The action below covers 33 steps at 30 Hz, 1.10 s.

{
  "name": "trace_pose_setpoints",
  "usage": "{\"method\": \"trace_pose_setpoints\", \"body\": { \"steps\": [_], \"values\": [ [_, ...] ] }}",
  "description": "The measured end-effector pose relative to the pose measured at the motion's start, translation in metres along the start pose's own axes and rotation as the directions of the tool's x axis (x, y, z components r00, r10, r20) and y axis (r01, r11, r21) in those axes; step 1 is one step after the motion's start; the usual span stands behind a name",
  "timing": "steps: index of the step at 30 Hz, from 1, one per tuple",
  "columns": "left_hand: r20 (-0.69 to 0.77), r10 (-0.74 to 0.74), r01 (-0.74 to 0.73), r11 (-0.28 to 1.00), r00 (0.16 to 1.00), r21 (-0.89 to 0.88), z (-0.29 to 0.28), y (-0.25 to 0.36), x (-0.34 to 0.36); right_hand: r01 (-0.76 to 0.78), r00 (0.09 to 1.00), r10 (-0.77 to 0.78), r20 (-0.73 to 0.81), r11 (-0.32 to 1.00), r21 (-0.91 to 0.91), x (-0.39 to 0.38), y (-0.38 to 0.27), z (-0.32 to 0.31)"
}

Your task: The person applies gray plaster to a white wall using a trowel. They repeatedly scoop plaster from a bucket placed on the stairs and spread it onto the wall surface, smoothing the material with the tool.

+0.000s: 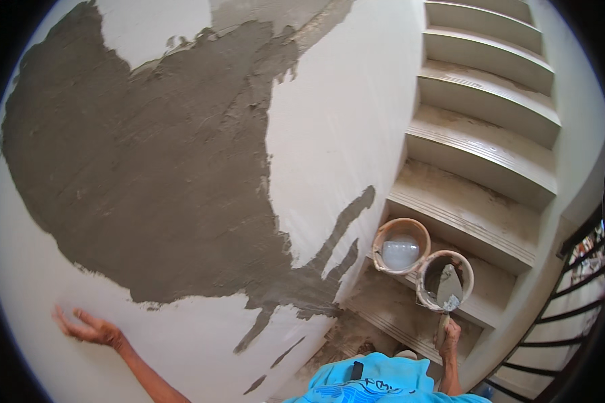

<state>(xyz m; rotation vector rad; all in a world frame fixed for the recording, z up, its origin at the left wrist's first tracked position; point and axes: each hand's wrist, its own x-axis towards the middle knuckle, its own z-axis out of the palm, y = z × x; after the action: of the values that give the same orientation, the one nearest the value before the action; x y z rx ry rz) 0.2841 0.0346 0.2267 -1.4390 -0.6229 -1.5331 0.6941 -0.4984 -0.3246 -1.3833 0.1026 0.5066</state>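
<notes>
right hand [449, 334] clamped on trowel [447, 290] handle, blade dipped into mortar bucket [465, 265] on the stair step [491, 289], near its front edge. trowel long axis running straight up-away from hand, blade tip deep in the grey mix. water bucket [386, 236] just beside, to the left, same step. left hand [91, 329] fingers apart, empty, palm up by the wall [343, 114], below the wet plaster patch [148, 174]. right hand the nearer one to both buckets, left well apart.
</notes>
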Motion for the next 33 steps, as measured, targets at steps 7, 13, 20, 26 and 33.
{"method": "trace_pose_setpoints", "body": {
  "steps": [7,13,20,26,33],
  "values": [
    [-0.035,0.117,-0.112,0.986,0.992,0.124,0.010,-0.019,0.004,0.145,0.990,-0.143,0.020,0.979,-0.141,-0.011,-0.056,0.014],
    [0.027,0.242,-0.243,0.970,0.970,0.014,-0.001,0.011,0.008,0.014,1.000,-0.015,0.005,0.997,0.078,-0.030,-0.064,0.007],
    [0.088,0.396,-0.405,0.904,0.914,0.140,-0.004,0.000,0.006,0.012,1.000,-0.012,0.000,0.998,0.059,-0.042,-0.101,0.015],
    [-0.022,0.095,-0.092,0.989,0.995,0.115,0.009,-0.002,0.004,0.058,0.995,-0.054,0.081,0.997,-0.053,-0.039,-0.164,0.041],
    [0.039,0.028,-0.030,0.998,0.999,0.062,-0.008,0.010,0.007,0.183,0.890,-0.177,0.419,0.983,0.027,-0.013,-0.299,0.119]
  ]
}}
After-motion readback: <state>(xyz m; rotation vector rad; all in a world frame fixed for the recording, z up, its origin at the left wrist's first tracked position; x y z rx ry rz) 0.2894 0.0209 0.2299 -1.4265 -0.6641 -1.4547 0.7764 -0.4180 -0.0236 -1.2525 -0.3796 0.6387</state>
